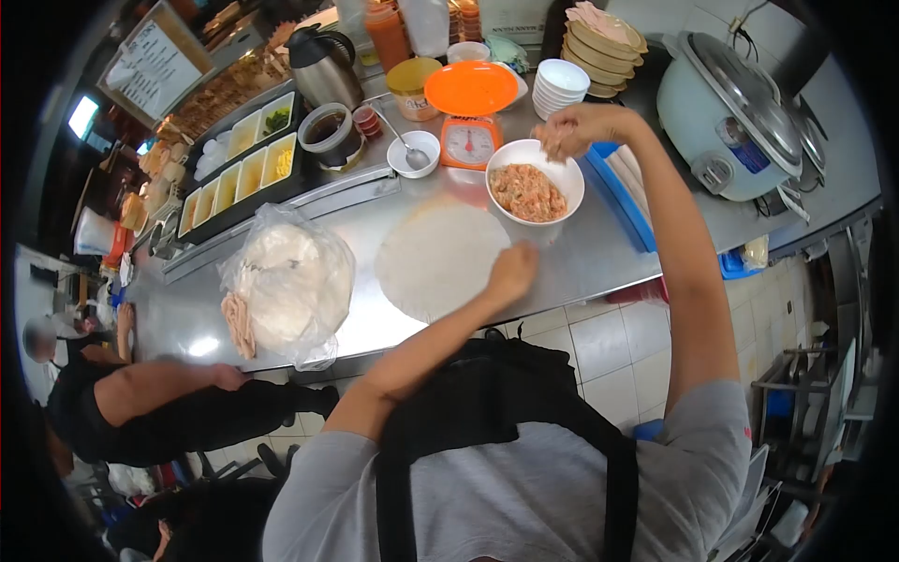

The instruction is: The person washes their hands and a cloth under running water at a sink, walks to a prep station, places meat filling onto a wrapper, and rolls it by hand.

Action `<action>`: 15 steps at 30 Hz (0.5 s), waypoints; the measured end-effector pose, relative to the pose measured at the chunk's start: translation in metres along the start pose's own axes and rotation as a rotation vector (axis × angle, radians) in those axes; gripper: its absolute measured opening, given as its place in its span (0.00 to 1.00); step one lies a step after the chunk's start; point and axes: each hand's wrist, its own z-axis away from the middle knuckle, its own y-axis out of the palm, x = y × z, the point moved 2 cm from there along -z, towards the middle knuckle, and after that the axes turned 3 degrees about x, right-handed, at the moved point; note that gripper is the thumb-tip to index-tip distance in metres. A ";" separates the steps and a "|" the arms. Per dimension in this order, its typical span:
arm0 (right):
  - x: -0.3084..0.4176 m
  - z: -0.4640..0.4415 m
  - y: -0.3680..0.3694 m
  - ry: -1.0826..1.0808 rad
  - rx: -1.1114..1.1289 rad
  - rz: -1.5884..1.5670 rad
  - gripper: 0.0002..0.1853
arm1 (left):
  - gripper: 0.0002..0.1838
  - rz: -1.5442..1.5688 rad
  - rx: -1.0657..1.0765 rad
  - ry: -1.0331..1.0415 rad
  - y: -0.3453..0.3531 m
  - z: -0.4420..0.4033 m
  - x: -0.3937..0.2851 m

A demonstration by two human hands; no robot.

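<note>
My right hand (579,127) is raised over the back rim of a white bowl (574,204), its fingers bunched downward around what looks like a clump of the orange minced mixture. More of that minced mixture (527,191) lies in the bowl. My left hand (514,272) is closed beside the right edge of a thin, round, pale wrapper sheet (440,260) lying flat on the steel counter. Its fingers are slightly blurred, and anything inside them is hidden. Further left, a plastic bag (295,276) covers a stack of pale round sheets, with a crumpled pinkish cloth (238,325) against it.
Behind the bowl stand an orange kitchen scale (470,142), stacked white bowls (560,89) and a small bowl with a spoon (413,154). A blue-rimmed tray (626,201) and a rice cooker (726,122) are at right. Topping containers (239,175) line the left; another person's arm (173,389) is nearby.
</note>
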 end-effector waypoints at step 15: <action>0.062 -0.153 -0.013 -0.138 -0.552 0.625 0.26 | 0.07 -1.037 -0.185 0.860 0.037 -0.018 0.003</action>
